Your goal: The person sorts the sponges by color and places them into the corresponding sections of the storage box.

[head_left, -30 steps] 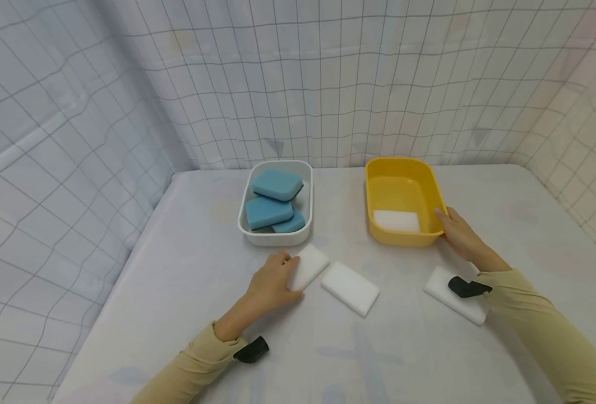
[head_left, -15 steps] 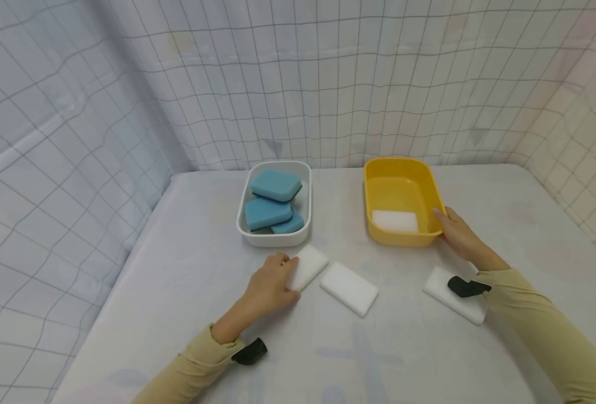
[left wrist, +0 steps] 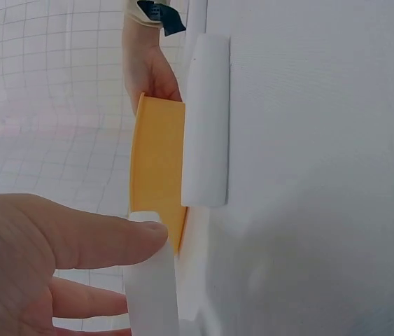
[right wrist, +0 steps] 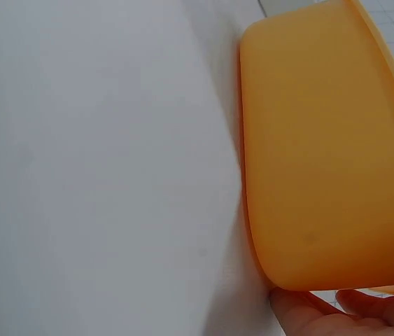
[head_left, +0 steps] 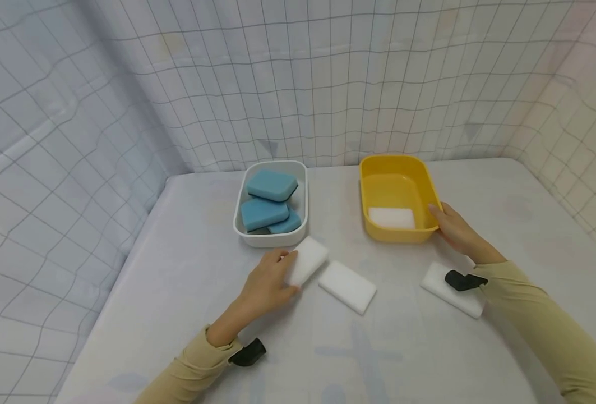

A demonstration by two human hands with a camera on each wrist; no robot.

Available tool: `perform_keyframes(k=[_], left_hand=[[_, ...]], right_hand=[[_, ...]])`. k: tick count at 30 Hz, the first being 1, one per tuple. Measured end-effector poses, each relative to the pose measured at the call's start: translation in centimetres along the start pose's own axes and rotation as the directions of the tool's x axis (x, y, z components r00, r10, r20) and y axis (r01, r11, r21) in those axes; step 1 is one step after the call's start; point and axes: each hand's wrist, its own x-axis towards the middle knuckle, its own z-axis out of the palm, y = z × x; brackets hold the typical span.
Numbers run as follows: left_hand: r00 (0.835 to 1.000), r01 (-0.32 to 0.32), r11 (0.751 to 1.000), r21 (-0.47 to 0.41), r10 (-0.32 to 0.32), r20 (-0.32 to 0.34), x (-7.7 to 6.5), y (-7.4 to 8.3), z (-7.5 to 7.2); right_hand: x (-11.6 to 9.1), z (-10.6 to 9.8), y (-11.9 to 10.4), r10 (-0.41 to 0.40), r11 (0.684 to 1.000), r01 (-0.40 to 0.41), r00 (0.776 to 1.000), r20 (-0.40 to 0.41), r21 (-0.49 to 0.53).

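My left hand [head_left: 267,283] pinches a white sponge [head_left: 310,257], a plain rectangular block, just in front of the white bin. In the left wrist view the thumb [left wrist: 137,241] lies on one face of that sponge [left wrist: 153,294], with fingers behind it. On the right, my right hand [head_left: 456,230] grips the near right corner of a yellow bin [head_left: 401,235], thumb over the rim. The right wrist view shows fingers [right wrist: 322,315] against the outside of the yellow bin [right wrist: 329,147]. One white sponge [head_left: 391,217] lies inside the yellow bin.
A white bin [head_left: 272,241] holding several blue sponges [head_left: 272,185] stands at the back left. Another white sponge [head_left: 348,286] lies mid-table, and one more [head_left: 449,289] sits partly under the right forearm. Gridded sheets [head_left: 303,84] hang behind and at both sides.
The sponge in my left hand has risen slightly and shifted a little toward the white bin. My right hand keeps its hold on the yellow bin. The head view has shifted slightly.
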Motion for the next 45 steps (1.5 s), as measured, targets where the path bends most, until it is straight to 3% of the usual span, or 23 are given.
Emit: perform_keyframes(k=[11, 24, 32, 45], left_hand=[[0.997, -0.071, 0.997, -0.022, 0.07, -0.04, 1.0, 0.9, -0.8], [0.988, -0.142, 0.99, -0.018, 0.14, -0.071, 3.1, 2.5, -2.1], [0.993, -0.114, 0.991, -0.071, 0.113, -0.018, 3.9, 3.6, -1.7], [0.989, -0.148, 0.987, -0.054, 0.148, -0.006, 6.1, 4.9, -1.4]], right_hand=[[0.0, -0.1, -0.2, 0.003, 1.0, -0.003, 1.0, -0.014, -0.007], [0.1, -0.2, -0.7, -0.018, 1.0, 0.017, 1.0, -0.023, -0.009], [-0.3, 0.3, 0.0, -0.012, 1.0, 0.011, 1.0, -0.029, -0.029], [-0.6, 0.3, -0.2, -0.027, 1.0, 0.027, 0.999, -0.034, -0.001]])
